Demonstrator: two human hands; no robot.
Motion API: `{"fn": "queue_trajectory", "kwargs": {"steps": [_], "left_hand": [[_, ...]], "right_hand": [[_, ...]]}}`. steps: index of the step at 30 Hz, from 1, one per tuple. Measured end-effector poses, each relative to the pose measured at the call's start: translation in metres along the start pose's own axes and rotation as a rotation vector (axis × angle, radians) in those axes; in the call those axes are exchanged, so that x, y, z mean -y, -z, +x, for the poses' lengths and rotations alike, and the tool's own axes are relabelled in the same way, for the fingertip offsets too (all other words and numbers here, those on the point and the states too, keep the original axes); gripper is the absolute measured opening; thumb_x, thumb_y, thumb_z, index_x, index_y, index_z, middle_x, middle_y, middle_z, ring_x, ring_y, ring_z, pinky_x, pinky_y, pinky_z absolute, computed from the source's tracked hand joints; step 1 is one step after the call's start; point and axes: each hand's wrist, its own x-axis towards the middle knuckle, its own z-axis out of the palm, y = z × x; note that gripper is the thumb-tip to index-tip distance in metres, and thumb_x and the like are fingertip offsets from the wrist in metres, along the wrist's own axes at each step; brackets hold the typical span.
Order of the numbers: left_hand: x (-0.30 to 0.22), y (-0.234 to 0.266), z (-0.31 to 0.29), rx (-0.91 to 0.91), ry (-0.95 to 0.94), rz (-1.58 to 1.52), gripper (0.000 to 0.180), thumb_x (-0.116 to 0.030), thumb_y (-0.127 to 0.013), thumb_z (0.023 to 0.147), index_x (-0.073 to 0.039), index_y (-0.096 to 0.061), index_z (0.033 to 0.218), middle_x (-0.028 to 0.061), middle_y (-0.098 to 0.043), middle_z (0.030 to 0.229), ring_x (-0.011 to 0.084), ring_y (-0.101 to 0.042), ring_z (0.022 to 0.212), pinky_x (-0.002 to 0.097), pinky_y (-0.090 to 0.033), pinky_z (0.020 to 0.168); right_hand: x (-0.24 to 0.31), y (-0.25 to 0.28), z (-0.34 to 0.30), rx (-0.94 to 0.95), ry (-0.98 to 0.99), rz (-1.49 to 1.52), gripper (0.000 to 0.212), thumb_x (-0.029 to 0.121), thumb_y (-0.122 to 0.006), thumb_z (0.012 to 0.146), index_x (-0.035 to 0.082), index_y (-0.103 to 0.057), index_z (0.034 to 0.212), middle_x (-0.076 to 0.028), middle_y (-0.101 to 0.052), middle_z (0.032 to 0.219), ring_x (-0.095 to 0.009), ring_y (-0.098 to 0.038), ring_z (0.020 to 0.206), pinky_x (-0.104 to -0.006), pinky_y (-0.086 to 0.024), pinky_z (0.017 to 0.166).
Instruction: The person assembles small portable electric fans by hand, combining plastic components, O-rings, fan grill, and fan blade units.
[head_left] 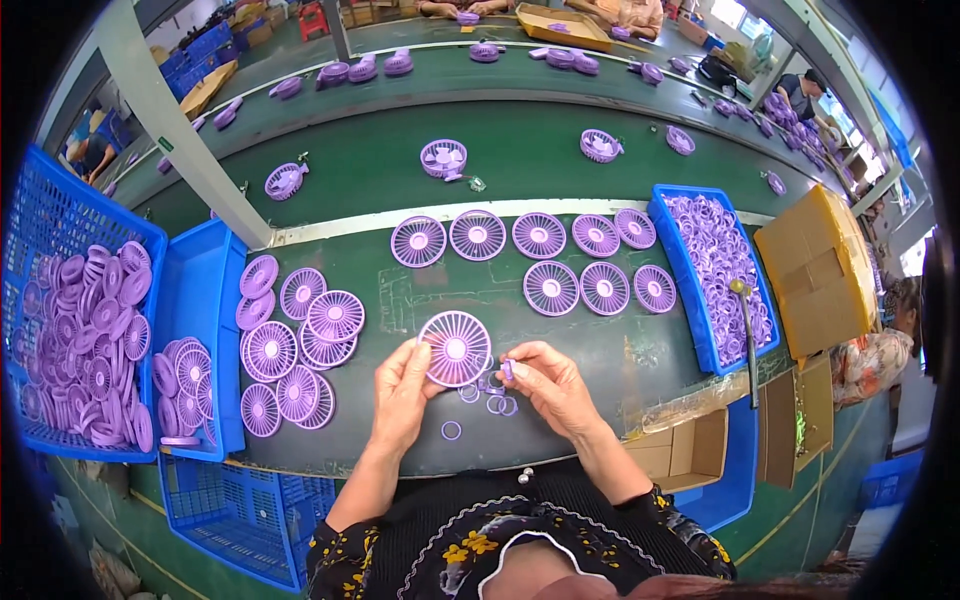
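Note:
Near the table's front edge, my left hand (400, 395) grips a round purple fan grille (456, 347) by its left rim, the spoked face turned up. Just right of it, my right hand (553, 392) pinches a small purple ring (508, 369) between thumb and fingertips, close to the grille's edge. Several loose purple rings (502, 405) lie on the table between and below my hands, one of them apart (451, 430). Overlapping purple grilles (298, 392) lie to the left of my left hand. Beyond my hands, more grilles (540, 235) are laid out in two rows.
At right stands a blue tray (712, 350) full of small purple rings, with a hammer-like tool (750, 345) across its edge and a cardboard box (815, 270) beside it. Blue crates (150, 235) with grilles stand left. A green conveyor (360, 160) carries purple fan parts past the table.

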Motion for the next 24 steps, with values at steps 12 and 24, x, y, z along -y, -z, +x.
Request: {"fn": "queue_trajectory", "kwargs": {"steps": [12, 24], "left_hand": [[0.012, -0.017, -0.001, 0.019, 0.090, -0.086, 0.028, -0.017, -0.052, 0.105, 0.003, -0.059, 0.124, 0.0126, -0.068, 0.115, 0.0196, -0.070, 0.102, 0.0353, -0.061, 0.089], [0.012, -0.022, 0.000, -0.023, 0.135, -0.052, 0.029, -0.026, -0.052, 0.106, -0.001, -0.061, 0.118, 0.0083, -0.070, 0.106, 0.0142, -0.070, 0.094, 0.0322, -0.061, 0.081]], "right_hand": [[0.015, -0.015, 0.007, -0.094, 0.217, -0.464, 0.030, 0.004, -0.072, 0.092, -0.001, -0.064, 0.121, -0.010, -0.069, 0.109, -0.013, -0.067, 0.100, -0.0272, -0.056, 0.087], [0.036, -0.034, 0.015, -0.125, 0.437, -0.932, 0.028, 0.004, -0.077, 0.084, 0.000, -0.072, 0.111, -0.013, -0.070, 0.107, -0.018, -0.071, 0.090, -0.0310, -0.057, 0.078]]}}
